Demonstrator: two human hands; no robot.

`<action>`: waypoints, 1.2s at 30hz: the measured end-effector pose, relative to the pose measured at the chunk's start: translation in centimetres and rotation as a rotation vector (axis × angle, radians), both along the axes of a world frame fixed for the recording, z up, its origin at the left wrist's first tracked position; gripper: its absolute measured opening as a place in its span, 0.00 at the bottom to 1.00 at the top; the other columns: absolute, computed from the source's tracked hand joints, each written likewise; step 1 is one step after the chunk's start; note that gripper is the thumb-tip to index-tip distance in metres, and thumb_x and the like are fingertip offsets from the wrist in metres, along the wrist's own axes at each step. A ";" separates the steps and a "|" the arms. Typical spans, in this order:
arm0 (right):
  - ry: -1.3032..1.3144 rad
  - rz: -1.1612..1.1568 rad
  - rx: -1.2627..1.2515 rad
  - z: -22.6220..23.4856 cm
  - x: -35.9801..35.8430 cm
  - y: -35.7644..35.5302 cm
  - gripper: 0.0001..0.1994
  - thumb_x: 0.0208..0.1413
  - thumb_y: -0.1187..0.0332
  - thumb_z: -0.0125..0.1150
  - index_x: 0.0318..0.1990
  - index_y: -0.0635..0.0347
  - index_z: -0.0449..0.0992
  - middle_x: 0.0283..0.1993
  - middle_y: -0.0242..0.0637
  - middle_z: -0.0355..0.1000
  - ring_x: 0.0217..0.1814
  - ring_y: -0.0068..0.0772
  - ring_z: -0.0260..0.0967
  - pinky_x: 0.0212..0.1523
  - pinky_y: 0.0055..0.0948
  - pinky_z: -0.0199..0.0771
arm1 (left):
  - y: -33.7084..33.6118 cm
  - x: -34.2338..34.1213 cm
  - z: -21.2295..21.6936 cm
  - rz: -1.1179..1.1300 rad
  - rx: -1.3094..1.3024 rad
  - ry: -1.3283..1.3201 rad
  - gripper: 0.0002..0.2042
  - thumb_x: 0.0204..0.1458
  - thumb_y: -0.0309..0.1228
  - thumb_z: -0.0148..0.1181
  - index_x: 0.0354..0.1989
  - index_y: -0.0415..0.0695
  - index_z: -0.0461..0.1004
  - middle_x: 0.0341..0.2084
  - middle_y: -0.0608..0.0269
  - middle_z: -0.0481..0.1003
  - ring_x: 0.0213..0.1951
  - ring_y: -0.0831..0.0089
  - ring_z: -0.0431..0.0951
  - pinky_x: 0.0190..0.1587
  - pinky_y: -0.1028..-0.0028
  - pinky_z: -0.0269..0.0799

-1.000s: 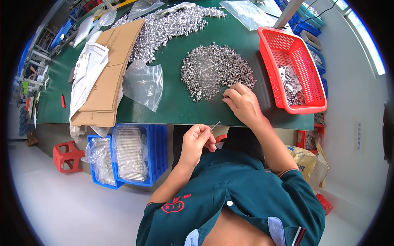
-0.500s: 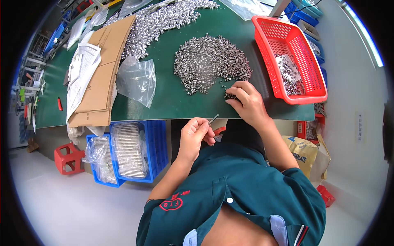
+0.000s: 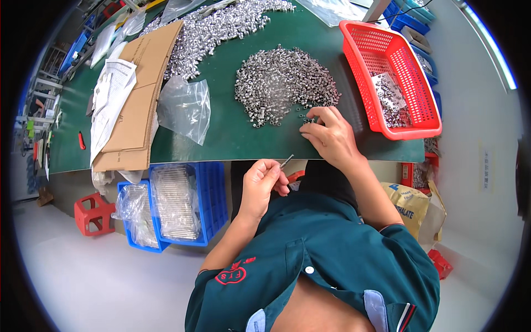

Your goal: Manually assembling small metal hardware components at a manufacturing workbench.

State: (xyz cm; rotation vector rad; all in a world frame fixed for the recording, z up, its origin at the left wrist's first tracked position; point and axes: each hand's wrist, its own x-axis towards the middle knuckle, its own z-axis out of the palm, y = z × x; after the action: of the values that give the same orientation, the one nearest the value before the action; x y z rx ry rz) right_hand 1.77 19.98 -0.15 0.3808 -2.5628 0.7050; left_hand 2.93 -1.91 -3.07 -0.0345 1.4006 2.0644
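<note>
Near the table's front edge, my left hand (image 3: 264,180) is closed in a pinch on a thin metal pin (image 3: 286,161), whose end sticks out up and to the right. My right hand (image 3: 332,135) rests over the green table with its fingers curled inward. Its fingertips are at the lower right edge of a pile of small metal rings (image 3: 282,83). A few loose rings lie beside those fingertips. What sits inside the curled fingers is hidden from view.
To the right stands a red plastic basket (image 3: 357,72) with some small parts in it. Cardboard (image 3: 130,138), papers and a clear bag (image 3: 185,110) lie left. A larger heap of shiny metal pieces (image 3: 215,30) spreads behind. Blue crates (image 3: 213,207) stand below the table edge.
My right hand has shifted slightly up toward the ring pile, and the dark rings seen under its fingertips no longer show. My left hand keeps its hold on the pin, almost still.
</note>
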 end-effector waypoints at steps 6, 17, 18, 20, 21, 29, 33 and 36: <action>0.091 0.021 0.007 0.7 0.0 -0.6 0.08 0.39 0.78 0.64 0.30 0.61 0.74 0.36 0.36 0.69 0.33 0.35 0.67 0.30 0.29 0.70 | -0.1 -0.1 -0.1 0.013 0.000 0.017 0.06 0.59 0.30 0.48 0.34 0.40 0.67 0.22 0.61 0.73 0.19 0.76 0.73 0.23 0.79 0.70; -0.371 0.093 -0.536 1.3 3.4 -2.4 0.06 0.43 0.80 0.63 0.30 0.64 0.74 0.29 0.34 0.72 0.30 0.27 0.71 0.31 0.24 0.71 | 0.3 0.2 0.4 -0.027 -0.026 0.087 0.08 0.59 0.31 0.50 0.35 0.38 0.68 0.22 0.61 0.73 0.21 0.75 0.74 0.24 0.79 0.71; -0.372 0.098 -0.538 1.4 3.4 -2.4 0.06 0.43 0.80 0.63 0.30 0.64 0.74 0.29 0.35 0.72 0.30 0.28 0.71 0.31 0.24 0.71 | 0.3 0.3 0.5 -0.035 -0.035 0.097 0.08 0.59 0.31 0.50 0.35 0.38 0.68 0.22 0.61 0.73 0.21 0.76 0.74 0.24 0.79 0.71; -0.373 0.102 -0.539 1.6 3.5 -2.4 0.06 0.42 0.80 0.63 0.30 0.64 0.74 0.29 0.35 0.72 0.30 0.28 0.71 0.31 0.24 0.71 | 0.2 0.3 0.6 -0.044 -0.046 0.108 0.08 0.59 0.31 0.50 0.35 0.38 0.68 0.22 0.61 0.73 0.21 0.76 0.74 0.25 0.79 0.71; -0.363 0.112 -0.520 1.6 3.5 -2.3 0.07 0.42 0.81 0.63 0.29 0.64 0.73 0.29 0.35 0.72 0.30 0.29 0.71 0.31 0.24 0.71 | 0.2 0.3 0.7 -0.050 -0.081 0.140 0.08 0.59 0.30 0.50 0.35 0.38 0.68 0.22 0.61 0.73 0.21 0.76 0.74 0.25 0.79 0.71; -0.321 0.190 -0.423 2.5 4.0 -2.1 0.04 0.43 0.80 0.59 0.29 0.65 0.73 0.30 0.39 0.70 0.29 0.36 0.71 0.30 0.28 0.72 | 0.1 0.4 1.1 -0.076 -0.227 0.272 0.06 0.58 0.27 0.50 0.35 0.36 0.69 0.21 0.61 0.73 0.21 0.77 0.74 0.25 0.80 0.71; -0.451 0.157 -0.497 3.3 4.4 -2.3 0.06 0.41 0.81 0.62 0.28 0.65 0.73 0.30 0.37 0.70 0.31 0.34 0.71 0.31 0.27 0.71 | -0.1 0.6 1.4 -0.093 -0.159 0.208 0.05 0.58 0.26 0.50 0.35 0.36 0.69 0.21 0.61 0.73 0.21 0.78 0.73 0.24 0.81 0.71; -0.520 0.088 -0.537 3.5 4.7 -2.7 0.05 0.41 0.81 0.62 0.28 0.65 0.73 0.29 0.37 0.70 0.31 0.34 0.71 0.31 0.28 0.71 | 0.0 0.8 1.4 -0.068 -0.216 0.322 0.06 0.58 0.26 0.50 0.35 0.36 0.69 0.21 0.62 0.73 0.21 0.78 0.73 0.24 0.81 0.71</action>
State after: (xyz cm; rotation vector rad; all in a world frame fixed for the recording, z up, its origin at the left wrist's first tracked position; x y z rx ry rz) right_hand 6.49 17.26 3.31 0.1395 -2.6686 1.6539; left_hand 3.68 -1.93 -1.69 0.2618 1.7888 1.9143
